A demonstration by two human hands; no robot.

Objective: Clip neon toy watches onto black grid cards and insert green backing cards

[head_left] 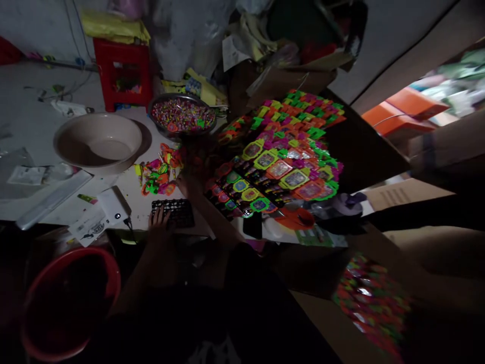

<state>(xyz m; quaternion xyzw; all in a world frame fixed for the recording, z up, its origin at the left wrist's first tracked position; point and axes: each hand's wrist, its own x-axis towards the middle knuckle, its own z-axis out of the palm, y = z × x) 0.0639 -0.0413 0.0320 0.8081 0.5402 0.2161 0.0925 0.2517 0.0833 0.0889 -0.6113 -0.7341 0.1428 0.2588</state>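
Observation:
My left hand lies with its fingers spread on the left part of a black grid-like tray near the table's front edge. Just beyond the tray, my right hand is at the right side of a pile of bright plastic toy watches; its fingers are dim and partly hidden, so I cannot make out a grip. Right of that arm lies a black holder with rows of toy watches, beside a large heap of neon watches.
A metal bowl of small colourful pieces, a beige basin and a red stool stand behind. A white power bank lies left. Below the table are a red tub and a bag of colourful items.

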